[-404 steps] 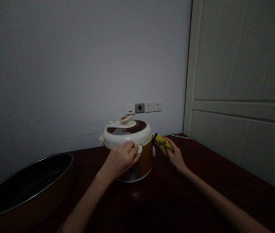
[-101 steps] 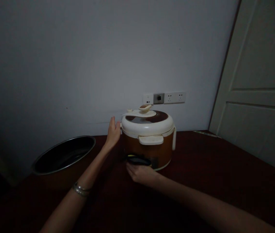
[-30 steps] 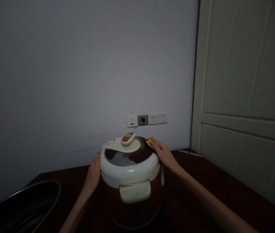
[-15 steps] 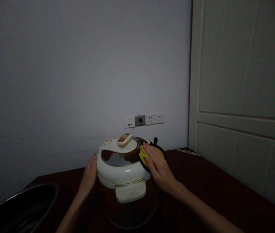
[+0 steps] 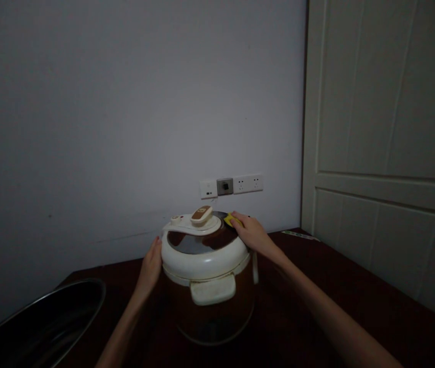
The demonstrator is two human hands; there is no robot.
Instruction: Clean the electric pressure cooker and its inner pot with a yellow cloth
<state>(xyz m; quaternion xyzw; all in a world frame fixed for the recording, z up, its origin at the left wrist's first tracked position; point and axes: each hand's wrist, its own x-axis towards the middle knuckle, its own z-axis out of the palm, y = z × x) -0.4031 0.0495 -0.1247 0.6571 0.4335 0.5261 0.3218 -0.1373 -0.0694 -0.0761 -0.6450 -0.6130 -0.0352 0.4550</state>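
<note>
1. Two bare hands work at a white-and-brown cooker point(image 5: 208, 267), which stands upright between the forearms with its lid point(image 5: 196, 244) on; its front handle point(image 5: 214, 290) faces the wearer.
2. The left hand point(image 5: 151, 264) lies along the cooker's left side, fingers extended and wrapped round nothing, seemingly touching the lid's rim; it probably braces the body, so that pressure from the other side does not shift it.
3. The right hand point(image 5: 253, 235) grips a yellow cloth point(image 5: 233, 220) under bent fingers, on the far right part of the lid's dark panel, beside the top knob point(image 5: 202, 215); holding it bunched likely keeps the touch small enough to fit near that knob; how much cloth is folded beneath cannot be told.
4. Dark red and dimly lit, the table point(image 5: 340, 306) carries all this; a deep, dark vessel point(image 5: 104, 291) sits at the left, cut off by the picture's edge and apart from the cooker, perhaps to leave elbow room; a thin patterned strip point(image 5: 300, 235) lies near the far right corner.
5. Behind rises a plain grey wall point(image 5: 125, 112) with a row of sockets point(image 5: 248, 183); a pale panelled door point(image 5: 386, 128) fills the right.
</note>
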